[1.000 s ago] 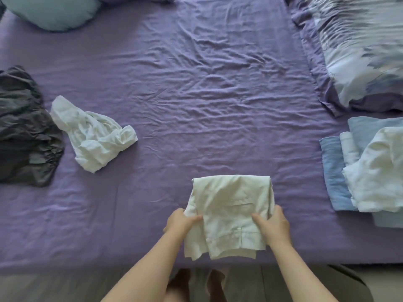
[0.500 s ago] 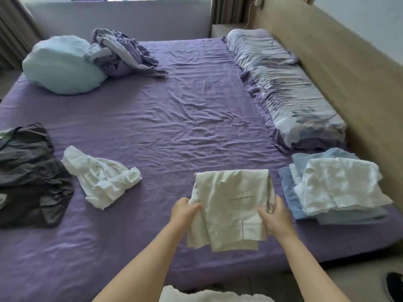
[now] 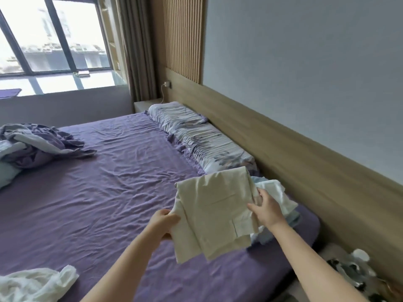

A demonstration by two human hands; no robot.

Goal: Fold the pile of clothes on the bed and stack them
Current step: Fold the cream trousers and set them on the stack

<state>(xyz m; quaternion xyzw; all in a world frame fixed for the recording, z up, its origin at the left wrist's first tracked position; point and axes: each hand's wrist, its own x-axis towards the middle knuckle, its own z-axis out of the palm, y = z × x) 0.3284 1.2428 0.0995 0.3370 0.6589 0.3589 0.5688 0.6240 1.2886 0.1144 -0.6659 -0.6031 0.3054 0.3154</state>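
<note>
One view only, head-worn, wide-angle. It looks forward and slightly down from above the forearms, across the bed (image 3: 104, 192) toward the window (image 3: 54, 40) and the wall beyond the hands. Left hand (image 3: 163, 223) and right hand (image 3: 265, 211) sit low and centre-right, close to the lens, both forearms running in from the bottom edge. Headboard (image 3: 283, 147) slants away to the right of the right hand. Straight lines bow near the edges. No second view to overlap.

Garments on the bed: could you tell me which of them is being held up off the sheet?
The folded cream garment, gripped by the left hand and right hand. The crumpled white garment lies loose on the purple sheet.
</note>
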